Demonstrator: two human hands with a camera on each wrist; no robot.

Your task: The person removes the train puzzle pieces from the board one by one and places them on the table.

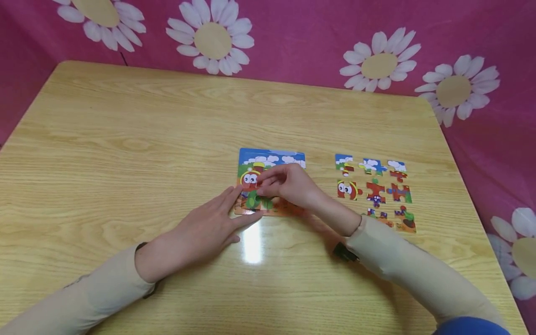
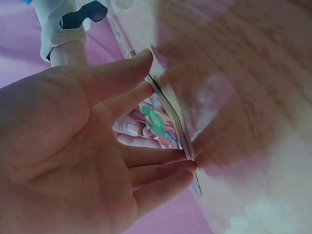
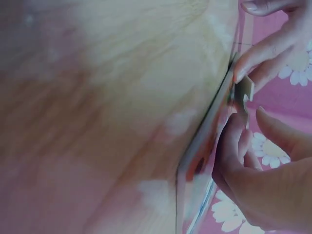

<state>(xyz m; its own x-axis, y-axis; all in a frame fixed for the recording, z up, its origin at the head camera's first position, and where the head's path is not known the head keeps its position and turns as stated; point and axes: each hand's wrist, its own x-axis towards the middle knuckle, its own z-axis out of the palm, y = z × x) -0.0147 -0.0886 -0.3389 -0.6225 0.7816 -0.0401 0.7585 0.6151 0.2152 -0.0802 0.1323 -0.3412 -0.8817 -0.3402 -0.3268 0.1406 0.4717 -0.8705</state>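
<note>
A puzzle board (image 1: 272, 152) with a cartoon train picture lies mid-table in the head view. My left hand (image 1: 205, 228) rests at its left side, its fairly straight fingers touching the board's edge; the left wrist view shows the fingertips along that edge. Over the board, my right hand (image 1: 289, 186) pinches a puzzle piece (image 1: 253, 199) with green on it, at the lower left of the picture. Seen from the right wrist, that piece (image 3: 244, 92) stands tilted above the board, close to the left fingers. The right hand covers the middle of the board.
Right of the board lie several loose puzzle pieces (image 1: 375, 190) in spaced rows, the lower ones partly hidden by the right forearm. The wooden table (image 1: 125, 139) meets a pink flowered cloth (image 1: 293, 42) at its far and right edges.
</note>
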